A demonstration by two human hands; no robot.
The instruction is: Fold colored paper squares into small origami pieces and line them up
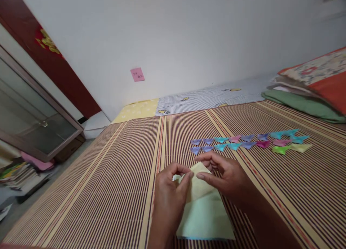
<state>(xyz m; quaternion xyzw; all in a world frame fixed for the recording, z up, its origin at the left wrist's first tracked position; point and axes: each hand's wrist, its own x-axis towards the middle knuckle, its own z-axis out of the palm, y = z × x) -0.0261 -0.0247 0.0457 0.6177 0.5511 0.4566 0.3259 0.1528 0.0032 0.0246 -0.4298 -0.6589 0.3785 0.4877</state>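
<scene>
A pale yellow sheet of paper [201, 187] is between my hands, its pointed corner upward. My left hand [174, 191] is closed, with thumb and index fingertip pinching the sheet near its upper left edge. On the other side, my right hand [225, 173] has its thumb over the sheet and its index finger apart from the thumb. Its other fingers are partly hidden. Below the yellow sheet lies pale green paper [207, 220], with a thin blue edge at the bottom. Just beyond my hands, small folded paper pieces [248, 145] stand in two rows, in purple, blue, pink, green and yellow.
A striped woven mat [121, 173] covers the bed. Folded bedding [305, 103] is stacked at the right. A pink note [137, 74] sticks to the wall. On the left are a glass-fronted cabinet [32, 105] and a pile of books or papers [20, 178].
</scene>
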